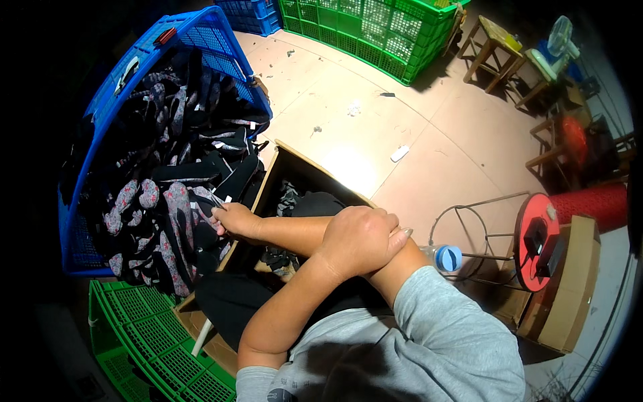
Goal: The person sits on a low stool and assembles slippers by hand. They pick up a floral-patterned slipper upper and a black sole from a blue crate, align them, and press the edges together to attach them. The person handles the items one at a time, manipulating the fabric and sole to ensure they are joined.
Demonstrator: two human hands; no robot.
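Observation:
My right forearm reaches across to the left, and my right hand [234, 220] is closed at the near right edge of the fabric pile. A thin, dark pointed tool [216, 200] juts from its fingers; it may be snips, but it is too small to be sure. My left hand [365, 240] is wrapped over my right forearm near the elbow, thumb on the right. Under my right hand lie black and floral sewn fabric pieces [179, 201], heaped in a big blue plastic basket [84, 161]. A cardboard box [325, 173] with dark scraps inside stands beneath my forearms.
A green crate [134, 321] sits at lower left, another green crate [362, 33] at the back. Right of me are a blue-lidded bottle [447, 258], a wire stand [492, 236] with a red disc, and a cardboard piece [581, 281]. Wooden stools and a fan [561, 40] stand far right.

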